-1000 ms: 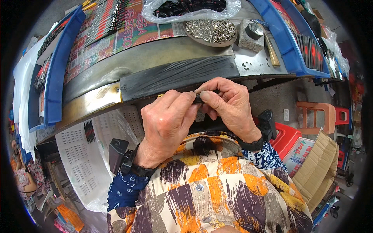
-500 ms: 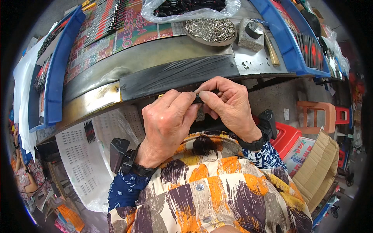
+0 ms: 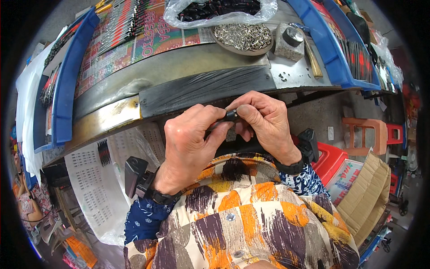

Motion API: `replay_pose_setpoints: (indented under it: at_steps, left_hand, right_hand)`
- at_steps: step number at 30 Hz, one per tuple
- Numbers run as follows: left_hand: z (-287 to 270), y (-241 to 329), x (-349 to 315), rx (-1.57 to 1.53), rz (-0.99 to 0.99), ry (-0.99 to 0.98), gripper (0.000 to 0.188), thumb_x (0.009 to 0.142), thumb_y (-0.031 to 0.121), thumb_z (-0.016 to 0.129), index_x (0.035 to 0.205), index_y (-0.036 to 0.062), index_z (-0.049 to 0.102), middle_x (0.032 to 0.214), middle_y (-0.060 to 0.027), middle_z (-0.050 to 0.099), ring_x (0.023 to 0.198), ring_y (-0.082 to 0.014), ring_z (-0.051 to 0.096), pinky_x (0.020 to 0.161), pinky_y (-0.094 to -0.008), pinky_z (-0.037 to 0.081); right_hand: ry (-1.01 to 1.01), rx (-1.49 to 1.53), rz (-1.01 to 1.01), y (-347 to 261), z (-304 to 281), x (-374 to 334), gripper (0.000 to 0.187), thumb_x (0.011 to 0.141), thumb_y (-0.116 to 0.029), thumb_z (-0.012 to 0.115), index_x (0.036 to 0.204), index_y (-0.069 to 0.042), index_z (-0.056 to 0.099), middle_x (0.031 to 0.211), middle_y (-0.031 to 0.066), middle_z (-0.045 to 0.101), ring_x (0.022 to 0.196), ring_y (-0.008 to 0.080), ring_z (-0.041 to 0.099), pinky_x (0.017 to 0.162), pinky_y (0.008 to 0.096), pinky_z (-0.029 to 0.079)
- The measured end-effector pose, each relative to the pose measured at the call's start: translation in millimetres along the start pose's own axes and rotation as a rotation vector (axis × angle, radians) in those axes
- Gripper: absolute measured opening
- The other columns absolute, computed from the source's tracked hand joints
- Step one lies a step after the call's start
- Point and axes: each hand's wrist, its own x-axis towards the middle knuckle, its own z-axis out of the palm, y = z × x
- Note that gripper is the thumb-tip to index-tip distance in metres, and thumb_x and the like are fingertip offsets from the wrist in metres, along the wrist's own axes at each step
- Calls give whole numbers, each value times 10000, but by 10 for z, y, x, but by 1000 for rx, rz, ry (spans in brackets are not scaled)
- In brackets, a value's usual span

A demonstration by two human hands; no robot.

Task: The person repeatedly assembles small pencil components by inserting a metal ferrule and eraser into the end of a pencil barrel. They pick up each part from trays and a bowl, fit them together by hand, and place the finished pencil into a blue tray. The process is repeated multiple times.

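My left hand (image 3: 186, 141) is closed, fingers and thumb wrapped round a small black part (image 3: 231, 115) with a shiny spot near its end. The rest of that part is hidden in the palm. Close against its exposed end, my right hand (image 3: 265, 125) has thumb and forefinger pinched together. Whatever the pinch holds is too small or too covered to make out. Both hands are in front of the bench's near edge, just below a black scuffed strip (image 3: 206, 88) on the bench.
A bowl (image 3: 224, 45) of small silvery metal pieces, a plastic bag (image 3: 188, 22) of black parts, and a stone block (image 3: 289, 49) beside a wooden handle (image 3: 313, 60) are on the bench. Blue crates (image 3: 67, 101) flank it. A red stool (image 3: 329, 157) is at right.
The black part shows more between my hands, with its end now visible. My left fingers have shifted a little, and my right thumb has drawn slightly to the right.
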Motion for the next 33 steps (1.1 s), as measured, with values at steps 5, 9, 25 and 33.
replay_pose_setpoints:
  at_steps: [5, 9, 25, 33]
  left_hand:
    - [-35, -4, 0, -3, -1, -34, 180, 728, 17, 746, 885, 13, 660, 691, -116, 587, 573, -256, 585, 512, -339, 458]
    - [-20, -16, 4, 22, 37, -6, 186, 722, 17, 748, 886, 15, 660, 693, -113, 590, 585, -259, 594, 520, -337, 466]
    - [55, -44, -31, 148, 174, 67, 231, 685, 6, 734, 900, 44, 657, 720, -84, 597, 622, -259, 600, 553, -351, 486]
    - [92, -57, -23, 143, 190, 87, 232, 682, 3, 735, 896, 40, 654, 715, -91, 592, 617, -265, 598, 547, -353, 481]
  right_hand:
    - [-40, 1, -30, 17, -30, 4, 228, 979, -215, 594, 987, -1, 673, 660, 15, 628, 526, 41, 559, 464, 170, 429]
    - [2, 6, -35, 38, 7, -13, 190, 977, -186, 598, 961, -11, 673, 680, 2, 628, 549, 26, 552, 465, 170, 431]
    - [-29, 16, 65, -24, -11, -10, 126, 942, -117, 636, 983, 2, 635, 725, -3, 615, 593, 15, 532, 486, 163, 422]
    - [107, -27, -94, 77, 88, -44, 110, 943, -101, 629, 977, 2, 644, 741, -13, 624, 600, 18, 539, 501, 168, 430]
